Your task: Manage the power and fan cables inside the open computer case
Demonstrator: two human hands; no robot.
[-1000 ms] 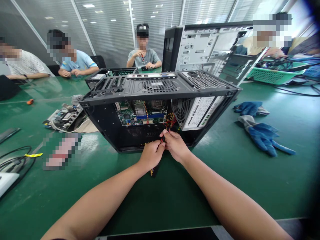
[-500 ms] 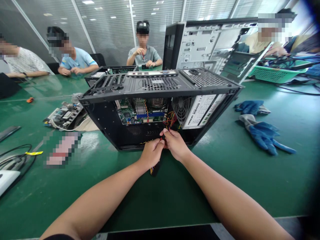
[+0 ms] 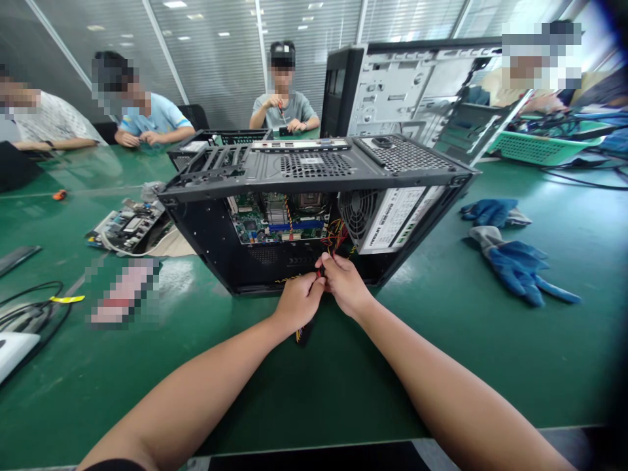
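Note:
An open black computer case point(image 3: 318, 186) lies across the table in front of me, its inside facing me. Within it show a green motherboard point(image 3: 252, 226) and a power supply point(image 3: 392, 219) with a fan. Red, yellow and black power cables point(image 3: 336, 234) run down from the power supply to my hands. My left hand point(image 3: 298, 301) and my right hand point(image 3: 346, 281) meet at the case's lower edge, both closed on the cable bundle. A dark connector end with yellow wires point(image 3: 303, 333) hangs out below my left hand. My fingers hide most of the gripped part.
Blue work gloves point(image 3: 520, 261) lie to the right, and a green basket point(image 3: 544, 145) of cables stands behind them. Another open case point(image 3: 392, 85) rises at the back. Loose circuit boards point(image 3: 130, 226) and black cables point(image 3: 49, 307) are at left. Several people sit around the table.
Almost nothing differs. Both hands stay on the cables at the case's lower edge, with only a slight shift of the fingers; the view has moved a little.

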